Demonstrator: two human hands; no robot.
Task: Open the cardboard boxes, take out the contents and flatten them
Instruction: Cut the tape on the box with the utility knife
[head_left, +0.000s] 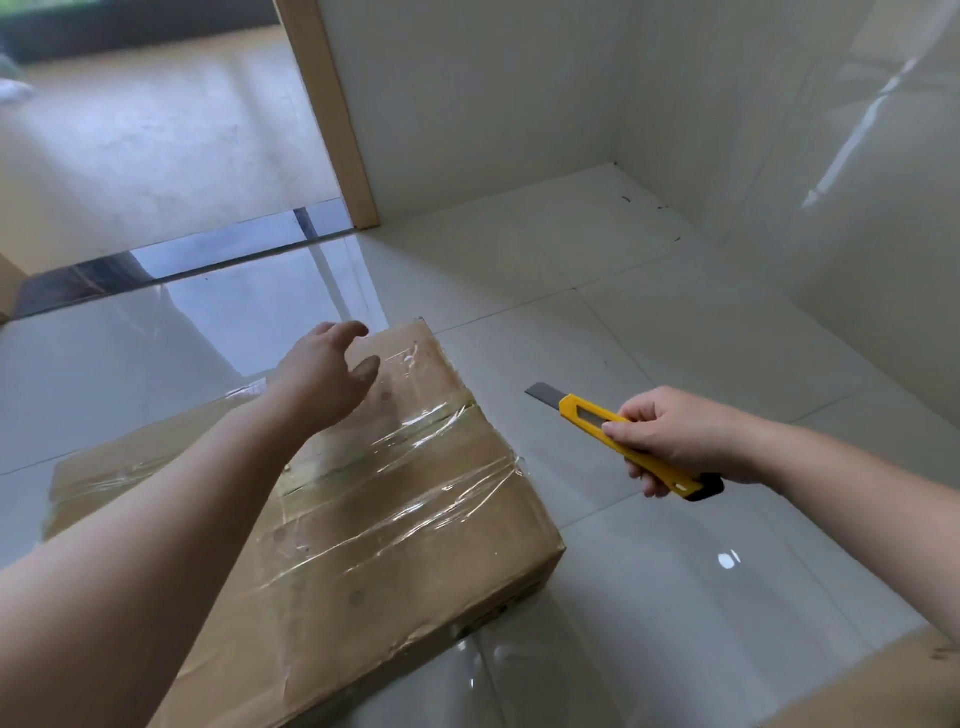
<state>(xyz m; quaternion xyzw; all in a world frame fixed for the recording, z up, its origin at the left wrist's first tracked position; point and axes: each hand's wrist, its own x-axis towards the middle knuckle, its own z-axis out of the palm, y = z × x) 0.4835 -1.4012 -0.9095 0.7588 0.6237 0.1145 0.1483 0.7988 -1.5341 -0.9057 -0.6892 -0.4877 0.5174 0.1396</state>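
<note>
While taped shut, brown cardboard box sits creased | left hand loose-fingered above | right hand grips yellow knife

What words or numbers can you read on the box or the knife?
None can be read here.
Cardboard box: plain brown card under shiny clear tape, with no print showing on the top or the side in view.
Yellow knife: no brand or number readable on its handle, held in the right hand.
Second box corner at the bottom right: a few small dark marks, too small to read.
</note>
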